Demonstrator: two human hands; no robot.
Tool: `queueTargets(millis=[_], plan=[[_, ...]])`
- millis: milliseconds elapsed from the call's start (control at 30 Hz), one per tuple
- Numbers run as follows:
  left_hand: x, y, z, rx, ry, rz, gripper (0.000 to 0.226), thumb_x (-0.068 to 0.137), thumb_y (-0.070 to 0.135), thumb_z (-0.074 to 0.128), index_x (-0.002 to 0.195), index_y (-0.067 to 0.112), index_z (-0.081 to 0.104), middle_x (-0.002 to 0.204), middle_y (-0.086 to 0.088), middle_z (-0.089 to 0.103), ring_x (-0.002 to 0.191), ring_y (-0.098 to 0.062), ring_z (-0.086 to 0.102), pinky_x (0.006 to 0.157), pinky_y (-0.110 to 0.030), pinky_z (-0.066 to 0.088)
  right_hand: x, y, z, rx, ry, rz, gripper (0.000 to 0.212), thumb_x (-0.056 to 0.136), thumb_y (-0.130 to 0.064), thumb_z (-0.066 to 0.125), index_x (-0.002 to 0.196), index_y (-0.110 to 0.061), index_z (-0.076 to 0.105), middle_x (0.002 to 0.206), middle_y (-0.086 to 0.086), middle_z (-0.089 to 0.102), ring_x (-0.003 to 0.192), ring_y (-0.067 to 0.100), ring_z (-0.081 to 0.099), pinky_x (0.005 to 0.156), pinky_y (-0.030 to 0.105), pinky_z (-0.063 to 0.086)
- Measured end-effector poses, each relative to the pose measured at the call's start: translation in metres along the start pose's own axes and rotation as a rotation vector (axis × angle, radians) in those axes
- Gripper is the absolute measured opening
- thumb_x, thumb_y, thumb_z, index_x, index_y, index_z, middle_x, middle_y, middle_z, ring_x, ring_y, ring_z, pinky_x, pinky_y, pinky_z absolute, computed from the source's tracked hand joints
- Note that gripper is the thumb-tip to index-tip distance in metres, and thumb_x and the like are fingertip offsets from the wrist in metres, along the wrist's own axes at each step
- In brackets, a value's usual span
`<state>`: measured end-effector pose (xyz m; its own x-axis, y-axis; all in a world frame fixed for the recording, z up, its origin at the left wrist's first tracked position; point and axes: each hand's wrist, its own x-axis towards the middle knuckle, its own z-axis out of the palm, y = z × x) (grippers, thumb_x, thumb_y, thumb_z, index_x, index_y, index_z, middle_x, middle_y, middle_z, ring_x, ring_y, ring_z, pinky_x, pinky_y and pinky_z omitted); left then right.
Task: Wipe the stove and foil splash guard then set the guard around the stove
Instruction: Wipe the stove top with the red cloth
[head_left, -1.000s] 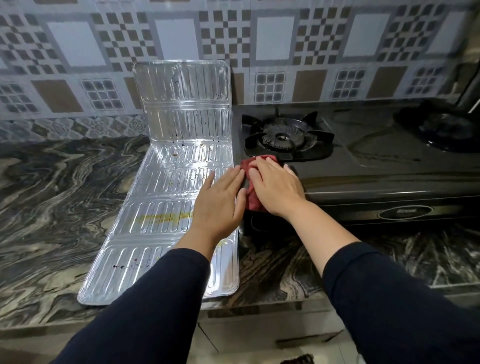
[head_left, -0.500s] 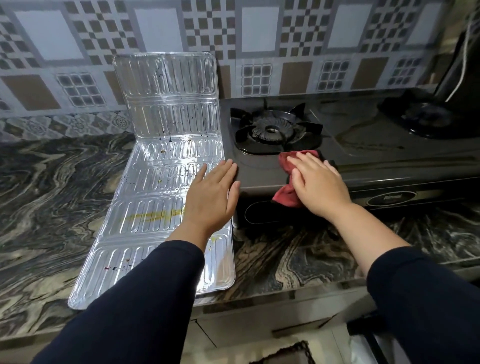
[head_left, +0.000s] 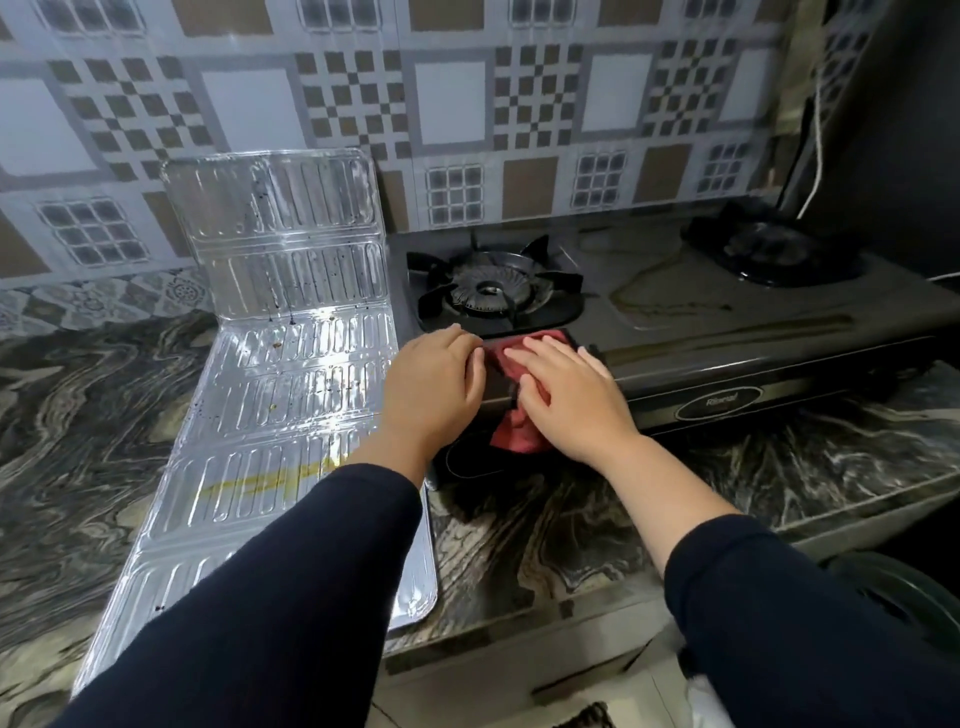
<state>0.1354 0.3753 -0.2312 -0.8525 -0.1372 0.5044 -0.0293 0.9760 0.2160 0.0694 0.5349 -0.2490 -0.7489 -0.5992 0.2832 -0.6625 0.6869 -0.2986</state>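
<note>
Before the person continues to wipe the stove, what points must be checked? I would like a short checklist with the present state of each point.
1. Red cloth is under the right hand: ok.
2. Left hand steadies the stove at its front left corner: ok.
3. Burner shows no flame: ok.
4. Stove top is clean: not ok, streaks remain to the right of the burner.
5. Foil guard is clean: not ok, dark spots and a yellow smear show.
6. Guard stands around the stove: not ok, it lies on the counter, far end leaning on the wall.
</note>
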Motion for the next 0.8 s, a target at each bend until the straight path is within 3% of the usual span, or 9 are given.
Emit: queueTargets(millis=[200,300,533,800], plan=[[0.019,0.032,0.015,-0.043,-0.016,0.079,0.025,0.087,0.019,0.052,0.098,0.01,0.073,0.098,-0.007,0.073,0.091,-0.027,0.068,0.076,-0.034,0.053,0.007,0.078,-0.03,-0.037,-0.051,0.241,0.046,0.096,-0.034,0.028,0.142,-0.034,0.037,0.155,-0.009,0.028,0.145,0.009,0.018,0.118,0.037,0.008],[0.026,0.039,0.019,-0.052,0.001,0.112,0.024,0.084,0.017,0.054,0.097,0.01,0.074,0.098,-0.006,0.074,0.09,-0.026,0.069,0.073,-0.033,0.054,0.019,0.086,-0.035,-0.04,-0.099,0.33,0.049,0.096,-0.033,0.026,0.145,-0.032,0.032,0.158,-0.007,0.021,0.146,0.011,0.012,0.119,0.04,0.005],[0.049,0.061,0.03,-0.06,-0.16,0.171,0.036,0.097,0.025,0.04,0.127,0.021,0.059,0.135,0.004,0.057,0.124,-0.015,0.053,0.091,-0.03,0.046,0.001,0.09,-0.035,0.002,0.007,0.28,0.046,0.095,-0.035,0.032,0.14,-0.039,0.039,0.155,-0.011,0.027,0.145,0.007,0.016,0.119,0.035,0.004],[0.088,0.104,0.05,-0.069,-0.255,0.243,0.037,0.097,0.029,0.04,0.128,0.023,0.058,0.134,0.005,0.057,0.121,-0.017,0.055,0.09,-0.032,0.046,0.0,0.152,-0.06,-0.02,-0.01,0.437,0.047,0.096,-0.038,0.03,0.143,-0.036,0.035,0.157,-0.009,0.022,0.146,0.009,0.011,0.119,0.036,0.002]])
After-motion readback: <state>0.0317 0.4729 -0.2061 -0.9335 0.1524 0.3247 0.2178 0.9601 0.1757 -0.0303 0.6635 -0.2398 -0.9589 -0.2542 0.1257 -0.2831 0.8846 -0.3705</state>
